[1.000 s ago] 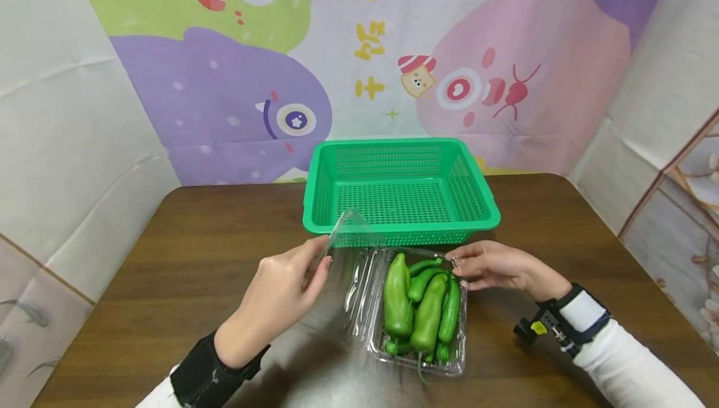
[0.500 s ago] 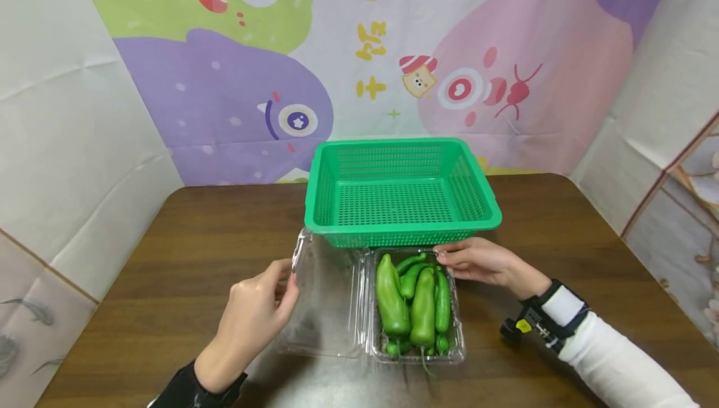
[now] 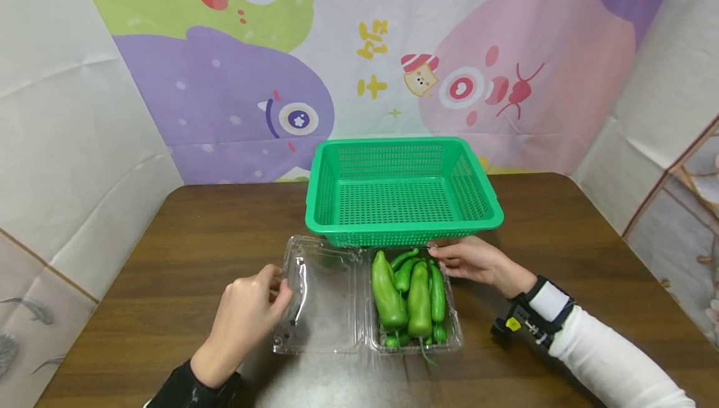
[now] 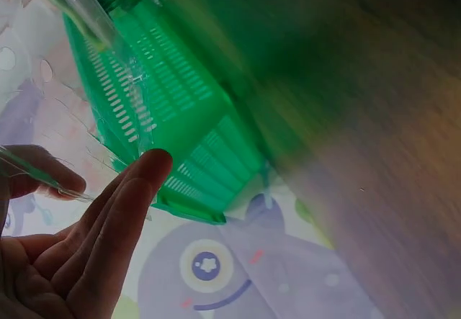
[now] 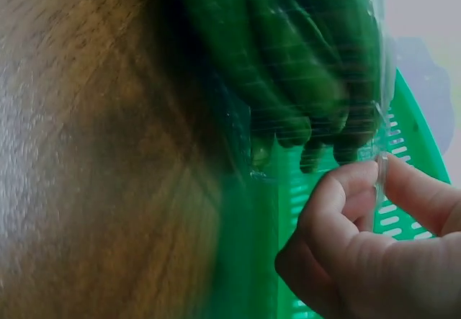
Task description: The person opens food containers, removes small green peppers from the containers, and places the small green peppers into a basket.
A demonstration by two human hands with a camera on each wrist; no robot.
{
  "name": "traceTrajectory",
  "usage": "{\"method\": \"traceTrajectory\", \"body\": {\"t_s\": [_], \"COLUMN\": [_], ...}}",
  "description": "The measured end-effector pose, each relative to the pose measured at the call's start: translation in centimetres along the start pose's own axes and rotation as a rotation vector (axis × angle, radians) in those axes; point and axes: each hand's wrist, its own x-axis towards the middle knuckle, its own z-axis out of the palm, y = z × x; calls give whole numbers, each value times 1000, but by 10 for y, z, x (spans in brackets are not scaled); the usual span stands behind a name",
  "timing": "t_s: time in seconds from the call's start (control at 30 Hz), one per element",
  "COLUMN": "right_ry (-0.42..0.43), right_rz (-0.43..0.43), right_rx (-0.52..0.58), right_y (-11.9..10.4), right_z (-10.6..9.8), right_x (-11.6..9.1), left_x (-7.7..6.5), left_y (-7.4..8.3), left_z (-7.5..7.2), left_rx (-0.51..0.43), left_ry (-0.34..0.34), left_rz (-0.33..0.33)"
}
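A clear plastic clamshell box [image 3: 457,339] lies opened out before me. Green peppers [image 3: 386,292], long and of mixed sizes, fill its right half. Its see-through lid [image 3: 331,308] is folded out to the left, nearly down at the table. My left hand [image 3: 243,317] is at the lid's left edge; in the left wrist view, that thin edge runs between thumb and fingers [image 4: 119,225]. My right hand [image 3: 477,261] pinches the box's far right rim. The right wrist view shows thumb and forefinger [image 5: 331,196] meeting on it, with peppers visible through the plastic wall.
Directly behind the box stands a green perforated basket [image 3: 489,216], with no contents visible. Everything rests on a brown wooden table [image 3: 185,252]. A cartoon-print cloth [image 3: 382,34] hangs at the back.
The lid has swung down leftward from a raised slant to nearly flat, my left hand moving left with it. Box and right hand have shifted slightly left.
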Motion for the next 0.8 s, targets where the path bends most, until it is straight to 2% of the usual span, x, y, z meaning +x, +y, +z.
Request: {"method": "traceTrajectory", "body": {"t_s": [0.2, 0.47, 0.63, 0.8], "right_ry": [28, 65, 66, 60], "right_rz": [5, 9, 22, 41], "right_rx": [42, 169, 229, 294], "right_y": [0, 1, 3, 4], "right_z": [1, 2, 2, 0], "right_x": [1, 3, 5, 7], "left_x": [1, 3, 5, 8], "left_y": [-6, -12, -13, -13], "left_z": [6, 12, 16, 18], "left_rx": [23, 91, 151, 171], "left_ry": [-18, -51, -103, -155], "left_rz": [-16, -41, -70, -93]}}
